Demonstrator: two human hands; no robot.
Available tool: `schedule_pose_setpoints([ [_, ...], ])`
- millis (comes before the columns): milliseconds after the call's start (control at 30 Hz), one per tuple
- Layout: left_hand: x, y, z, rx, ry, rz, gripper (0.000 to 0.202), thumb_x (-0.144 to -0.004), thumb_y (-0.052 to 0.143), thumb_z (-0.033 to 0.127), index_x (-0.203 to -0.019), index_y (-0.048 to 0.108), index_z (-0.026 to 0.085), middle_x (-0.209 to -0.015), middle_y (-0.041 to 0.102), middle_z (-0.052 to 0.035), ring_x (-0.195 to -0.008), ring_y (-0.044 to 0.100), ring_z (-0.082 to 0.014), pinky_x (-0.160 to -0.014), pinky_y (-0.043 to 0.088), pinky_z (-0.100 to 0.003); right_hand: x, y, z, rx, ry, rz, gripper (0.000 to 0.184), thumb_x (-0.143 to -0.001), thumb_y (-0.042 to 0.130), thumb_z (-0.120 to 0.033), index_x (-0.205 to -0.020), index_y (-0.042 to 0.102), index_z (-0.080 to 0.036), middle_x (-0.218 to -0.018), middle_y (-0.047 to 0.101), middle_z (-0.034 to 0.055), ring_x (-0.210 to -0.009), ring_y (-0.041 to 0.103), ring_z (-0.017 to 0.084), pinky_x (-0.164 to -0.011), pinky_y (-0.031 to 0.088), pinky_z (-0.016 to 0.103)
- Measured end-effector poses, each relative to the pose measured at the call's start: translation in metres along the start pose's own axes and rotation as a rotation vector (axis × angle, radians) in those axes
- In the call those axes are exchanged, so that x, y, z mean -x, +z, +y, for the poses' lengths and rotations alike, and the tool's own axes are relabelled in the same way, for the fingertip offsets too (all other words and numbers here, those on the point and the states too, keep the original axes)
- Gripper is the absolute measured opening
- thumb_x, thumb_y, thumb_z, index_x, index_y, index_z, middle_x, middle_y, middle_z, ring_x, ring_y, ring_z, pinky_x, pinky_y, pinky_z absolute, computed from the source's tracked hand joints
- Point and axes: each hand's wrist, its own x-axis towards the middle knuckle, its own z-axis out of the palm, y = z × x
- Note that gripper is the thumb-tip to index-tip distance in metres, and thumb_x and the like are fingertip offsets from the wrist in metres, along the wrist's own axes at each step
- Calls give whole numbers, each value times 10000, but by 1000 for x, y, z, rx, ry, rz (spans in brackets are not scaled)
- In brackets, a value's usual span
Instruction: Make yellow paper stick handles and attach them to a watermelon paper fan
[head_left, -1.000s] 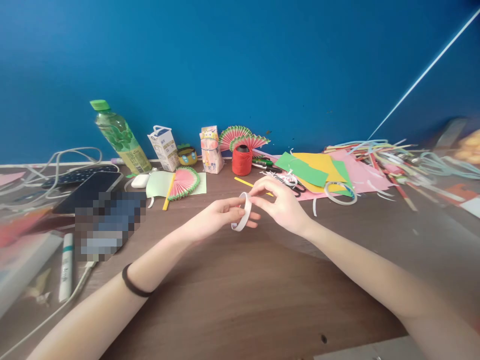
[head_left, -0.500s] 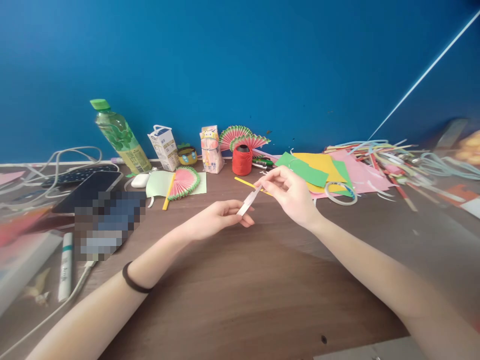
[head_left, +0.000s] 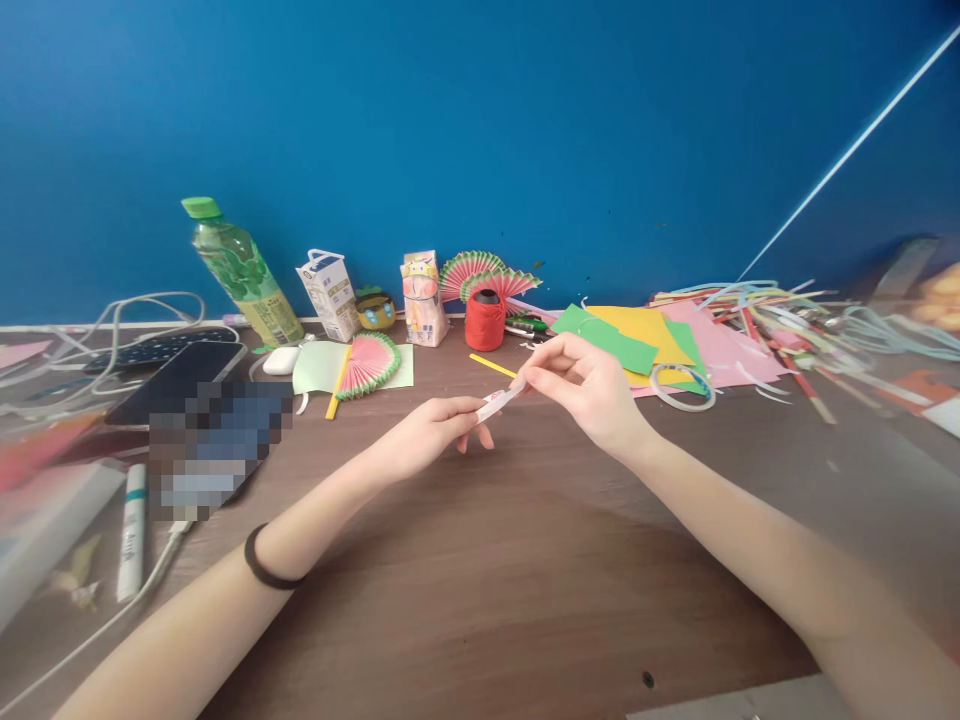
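Note:
Both hands meet over the middle of the brown table (head_left: pixel 480 580). My left hand (head_left: pixel 431 437) pinches the lower end of a small white tape ring (head_left: pixel 498 402), now seen edge-on and flattened. My right hand (head_left: pixel 581 385) pinches its upper end between thumb and fingertips. The ring is held a little above the tabletop. Just behind the hands lies a yellow paper strip (head_left: pixel 491 366).
Along the blue wall stand a green bottle (head_left: pixel 238 272), two small cartons (head_left: pixel 328 294), a red thread spool (head_left: pixel 484 319) and paper fans (head_left: pixel 366 364). Coloured paper sheets (head_left: pixel 637 340), another tape ring (head_left: pixel 681 386) and paper strips (head_left: pixel 780 320) lie right. A phone, cables and a marker (head_left: pixel 132 532) lie left.
The tape ring was open and round in my left hand; both hands have since turned and pressed it flat between them, with my right hand drawing slightly to the right.

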Motion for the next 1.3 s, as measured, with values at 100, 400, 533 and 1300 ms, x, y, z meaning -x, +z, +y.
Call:
schedule_pose_setpoints([
  [100, 1, 0, 0, -22, 6, 2, 338, -859, 333, 311, -843, 636, 165, -887, 647, -18, -662, 475, -133, -725, 399, -275, 3, 2, -2, -1, 4, -22, 141, -782, 628, -315, -766, 547, -201, -716, 677, 9, -691, 662, 152, -682, 552, 324],
  [400, 3, 4, -4, -287, -6, 3, 285, -846, 363, 271, -701, 596, 195, -750, 585, 8, -625, 483, -137, -613, 342, -248, 6, 6, 1, 74, -1, -76, 94, -774, 629, -269, -763, 583, -188, -719, 666, 5, -669, 657, 142, -652, 544, 303],
  [533, 2, 6, -6, -396, 15, -29, 268, -834, 376, 239, -719, 616, 206, -696, 580, 1, -640, 509, -156, -641, 355, -258, 7, 7, 4, 69, 43, -108, 93, -763, 638, -269, -755, 591, -189, -711, 673, 5, -665, 655, 146, -666, 542, 318],
  [1300, -3, -9, -4, 203, -8, 52, 307, -787, 423, 247, -962, 644, 124, -589, 436, 28, -599, 356, -114, -595, 298, -250, 17, 7, -2, 136, -257, -65, 20, -776, 629, -194, -778, 623, -175, -762, 682, 26, -714, 651, 149, -675, 539, 300],
])
